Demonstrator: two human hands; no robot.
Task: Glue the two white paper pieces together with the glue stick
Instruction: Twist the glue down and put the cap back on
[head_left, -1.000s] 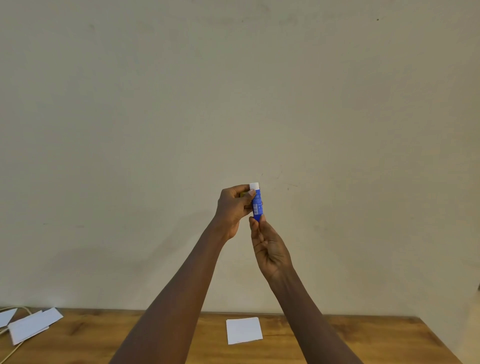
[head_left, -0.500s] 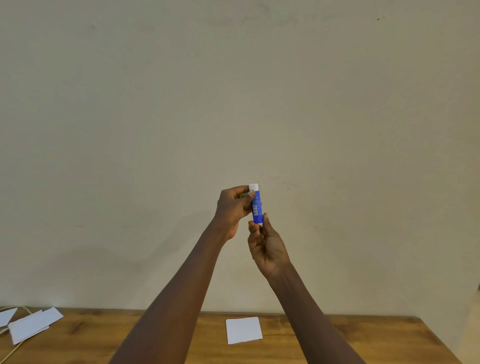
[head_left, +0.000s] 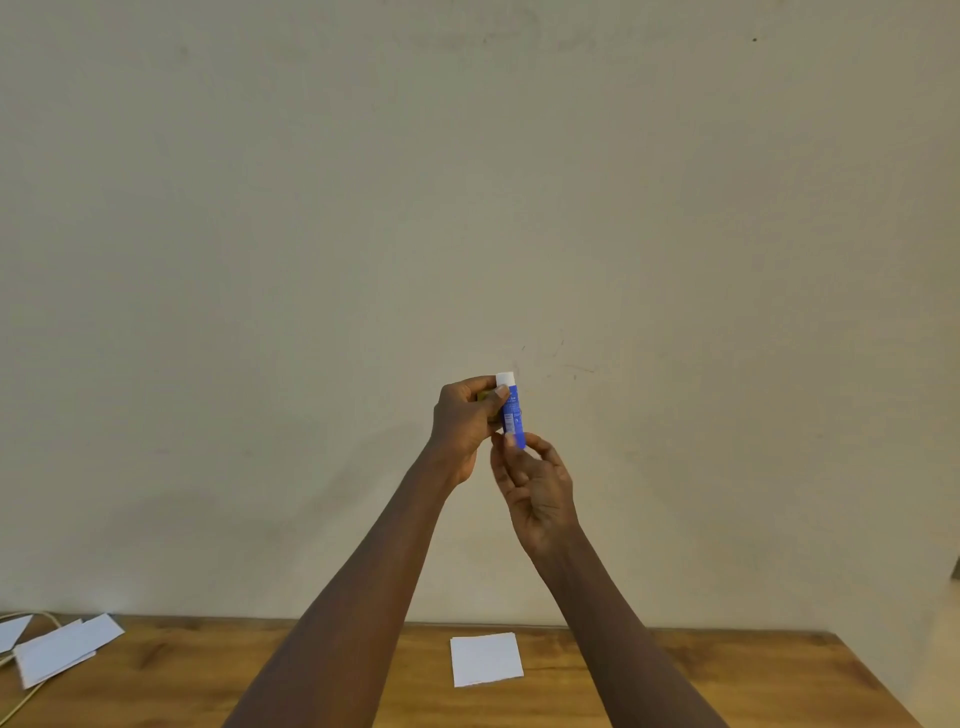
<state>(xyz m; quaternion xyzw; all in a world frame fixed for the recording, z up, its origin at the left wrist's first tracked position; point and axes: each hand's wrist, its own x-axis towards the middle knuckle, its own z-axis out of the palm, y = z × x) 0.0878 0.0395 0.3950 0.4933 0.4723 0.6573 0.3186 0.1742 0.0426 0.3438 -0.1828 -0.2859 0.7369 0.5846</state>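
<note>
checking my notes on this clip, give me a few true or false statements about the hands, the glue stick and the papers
1. The glue stick is held up in front of the wall, above the table. True.
2. The left hand grips the stick's upper part. True.
3. The right hand rests flat on the table. False: it is raised, its fingers at the stick's lower end.
4. A square white paper lies on the table below the hands. True.
5. The glue stick body is red. False: it is blue, with a white top end.
6. The table's left side holds no paper. False: white paper pieces lie there.
</note>
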